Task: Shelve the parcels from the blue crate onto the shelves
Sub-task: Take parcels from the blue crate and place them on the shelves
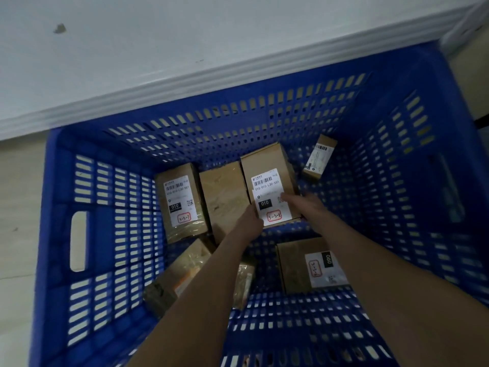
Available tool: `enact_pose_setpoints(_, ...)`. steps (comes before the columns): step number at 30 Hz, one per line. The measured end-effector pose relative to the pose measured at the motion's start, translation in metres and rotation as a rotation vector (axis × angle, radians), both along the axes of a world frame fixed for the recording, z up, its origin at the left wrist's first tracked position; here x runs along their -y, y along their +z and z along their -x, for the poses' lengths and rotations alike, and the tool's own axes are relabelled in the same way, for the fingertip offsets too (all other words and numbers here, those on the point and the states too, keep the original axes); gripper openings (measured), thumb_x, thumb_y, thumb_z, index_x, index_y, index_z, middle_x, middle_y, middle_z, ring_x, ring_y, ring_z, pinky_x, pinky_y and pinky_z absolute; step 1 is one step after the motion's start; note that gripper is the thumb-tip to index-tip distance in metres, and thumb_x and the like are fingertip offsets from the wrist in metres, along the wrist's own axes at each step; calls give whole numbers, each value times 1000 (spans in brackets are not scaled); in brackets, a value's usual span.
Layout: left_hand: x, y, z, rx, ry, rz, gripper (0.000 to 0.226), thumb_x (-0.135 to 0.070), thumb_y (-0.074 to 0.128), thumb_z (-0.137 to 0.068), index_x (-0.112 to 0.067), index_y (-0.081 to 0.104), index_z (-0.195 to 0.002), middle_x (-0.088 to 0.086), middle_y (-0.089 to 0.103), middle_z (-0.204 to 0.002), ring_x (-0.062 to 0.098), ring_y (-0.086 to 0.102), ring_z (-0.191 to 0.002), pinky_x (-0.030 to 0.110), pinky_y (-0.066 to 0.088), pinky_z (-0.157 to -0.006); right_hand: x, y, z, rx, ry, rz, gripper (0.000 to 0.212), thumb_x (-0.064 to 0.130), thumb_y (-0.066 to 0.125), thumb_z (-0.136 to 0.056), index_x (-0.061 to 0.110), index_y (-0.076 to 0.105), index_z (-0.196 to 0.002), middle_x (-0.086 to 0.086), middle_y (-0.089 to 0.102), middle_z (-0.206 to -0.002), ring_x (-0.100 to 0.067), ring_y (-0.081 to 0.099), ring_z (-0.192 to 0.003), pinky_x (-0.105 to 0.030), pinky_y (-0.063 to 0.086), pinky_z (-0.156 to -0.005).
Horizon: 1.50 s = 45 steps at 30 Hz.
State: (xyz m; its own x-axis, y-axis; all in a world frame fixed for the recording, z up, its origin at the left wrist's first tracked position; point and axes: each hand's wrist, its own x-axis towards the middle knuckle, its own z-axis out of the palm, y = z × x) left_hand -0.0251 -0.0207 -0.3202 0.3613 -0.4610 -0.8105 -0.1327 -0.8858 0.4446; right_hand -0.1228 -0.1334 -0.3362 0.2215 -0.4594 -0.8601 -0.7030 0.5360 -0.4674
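Note:
I look down into a deep blue slotted crate (113, 234) holding several brown cardboard parcels. Both arms reach to its bottom. My left hand (250, 223) grips the near left corner of a parcel with a white label marked 3-3-8 (267, 178). My right hand (304, 207) holds the same parcel's right side, fingers lying over the label's edge. To its left lie a plain parcel (225, 197) and a labelled parcel marked 3-3-7 (180, 200). A parcel labelled 060 (299, 268) lies nearer me on the right.
A small labelled box (318, 157) leans against the crate's far right wall. More parcels (182, 271) lie under my left forearm. A white wall with a skirting board (185, 83) runs behind the crate. Pale floor (18, 207) shows on the left.

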Motion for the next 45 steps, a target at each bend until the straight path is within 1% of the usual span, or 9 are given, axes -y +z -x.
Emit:
enact_pose_setpoints(3, 8, 13, 1, -34, 95, 10, 34, -4, 37, -98, -5, 48, -130, 16, 57, -127, 29, 54, -114, 35, 44, -94, -1, 7, 1, -13, 48, 48, 54, 29, 74, -81, 5, 58, -126, -9, 65, -120, -22, 63, -101, -32, 53, -85)
enact_pose_setpoints(8, -5, 60, -4, 155, 302, -124, 42, -14, 42, -98, -9, 37, -140, 13, 50, -134, 28, 53, -116, 34, 46, -90, -16, 57, 7, -17, -16, 46, 39, 33, 78, -76, 11, 63, -105, -5, 65, -99, -19, 61, -88, -27, 50, -74)
enact_pose_setpoints(11, -21, 108, -18, 216, 363, -133, 46, -14, 43, -96, -12, 35, -142, 14, 49, -133, 29, 55, -113, 34, 48, -89, -31, 108, 11, 48, -36, -25, 50, 29, 78, -75, 11, 61, -118, -9, 67, -113, -23, 63, -98, -31, 54, -79)
enact_pose_setpoints(14, -34, 169, -24, 214, 317, -137, 45, -24, 42, -98, -8, 38, -140, 15, 54, -128, 30, 56, -113, 38, 49, -93, -46, 170, 13, 104, -95, -139, 46, 20, 73, -81, 14, 57, -124, -7, 64, -110, -20, 59, -93, -24, 47, -65)
enact_pose_setpoints(22, -80, 352, -47, 127, 425, -16, 49, -31, 41, -99, -12, 36, -143, 14, 55, -131, 30, 58, -111, 38, 50, -92, -76, 353, -1, 215, -54, -250, 59, 10, 68, -85, 17, 46, -139, -8, 61, -126, -25, 57, -115, -40, 40, -106)
enact_pose_setpoints(28, -111, 479, -64, 97, 523, 152, 41, -24, 48, -98, -17, 44, -138, 13, 64, -119, 31, 65, -102, 49, 53, -89, -93, 479, -25, 244, 78, -180, 61, 4, 63, -88, 16, 42, -144, -7, 63, -113, -19, 63, -89, -30, 51, -78)
enact_pose_setpoints(32, -120, 547, -66, 112, 558, 234, 44, -21, 48, -98, -15, 40, -142, 14, 61, -124, 30, 63, -105, 45, 52, -92, -101, 547, -37, 285, 160, -91, 53, 15, 71, -86, 10, 49, -134, -9, 63, -123, -21, 62, -95, -25, 52, -64)
enact_pose_setpoints(40, -138, 651, -53, 128, 668, 348, 43, -18, 44, -100, -20, 38, -143, 11, 64, -116, 12, 62, -70, 18, 51, -48, -112, 644, -40, 354, 224, 77, 47, 19, 74, -84, 11, 56, -127, -8, 65, -118, -19, 63, -91, -26, 53, -64)
enact_pose_setpoints(45, -149, 691, -43, 170, 708, 395, 41, -17, 42, -101, -19, 41, -142, 13, 65, -117, 18, 62, -80, 20, 51, -53, -119, 685, -37, 376, 250, 113, 49, 18, 73, -84, 12, 55, -128, -10, 66, -120, -26, 65, -101, -37, 57, -79)
